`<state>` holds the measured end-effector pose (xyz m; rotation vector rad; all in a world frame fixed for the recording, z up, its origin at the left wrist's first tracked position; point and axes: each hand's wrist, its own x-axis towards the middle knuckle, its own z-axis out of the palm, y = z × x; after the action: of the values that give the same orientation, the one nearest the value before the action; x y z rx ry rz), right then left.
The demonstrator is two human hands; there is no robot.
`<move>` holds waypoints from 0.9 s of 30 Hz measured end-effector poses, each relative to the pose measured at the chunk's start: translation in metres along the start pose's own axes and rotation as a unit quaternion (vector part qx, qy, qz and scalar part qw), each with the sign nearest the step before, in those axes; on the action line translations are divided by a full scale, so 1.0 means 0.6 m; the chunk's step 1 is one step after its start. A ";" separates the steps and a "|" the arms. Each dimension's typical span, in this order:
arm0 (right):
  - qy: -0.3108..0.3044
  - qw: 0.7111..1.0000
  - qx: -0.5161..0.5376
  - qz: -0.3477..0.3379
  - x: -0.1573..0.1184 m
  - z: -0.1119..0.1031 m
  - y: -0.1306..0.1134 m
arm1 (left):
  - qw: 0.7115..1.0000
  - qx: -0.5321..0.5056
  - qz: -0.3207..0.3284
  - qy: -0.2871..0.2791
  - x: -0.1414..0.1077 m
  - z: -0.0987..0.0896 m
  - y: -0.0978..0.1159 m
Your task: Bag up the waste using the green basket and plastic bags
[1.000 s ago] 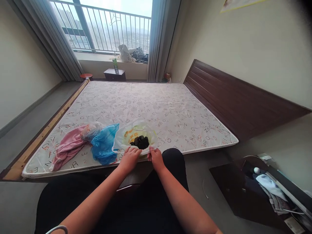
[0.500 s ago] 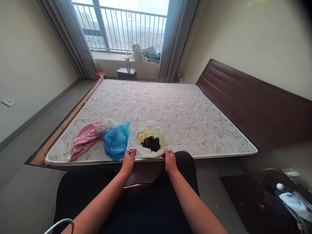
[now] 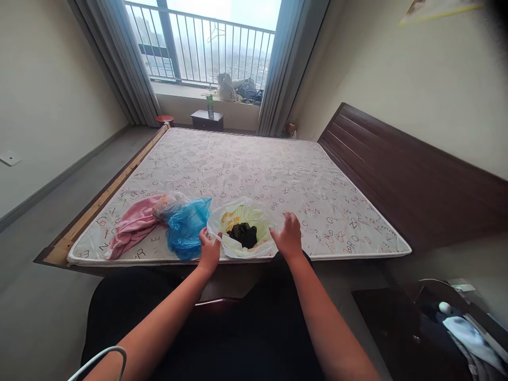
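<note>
A white plastic bag with an orange print stands wide open at the mattress's near edge. Crumpled black material lies inside; its kind cannot be made out. My left hand grips the bag's left rim, thumb on the inner side and fingers outside. At the right rim is my right hand, open, its thumb close to the bag's edge and its fingers spread outward. Left of the bag lies a crumpled blue plastic bag, beside a clear plastic bag and a pink cloth.
The letter-patterned mattress fills the bed frame, with a dark headboard on the right. A nightstand holding a green bottle stands near the window. At lower right, a dark surface has a light cloth near it.
My right hand has let go of the front rim and moved right and up, fingers spreading. My left hand has shifted up along the left rim. The view has tilted slightly.
</note>
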<state>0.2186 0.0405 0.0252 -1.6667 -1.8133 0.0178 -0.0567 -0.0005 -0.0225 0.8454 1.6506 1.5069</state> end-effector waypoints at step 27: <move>-0.208 0.901 0.379 0.034 0.082 -0.039 -0.194 | 0.957 -0.112 0.011 -0.269 0.037 0.090 0.165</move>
<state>0.1285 0.0531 0.1162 -1.1939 -1.6986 1.0469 -0.0226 0.0557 0.0717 1.0361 1.0553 1.2962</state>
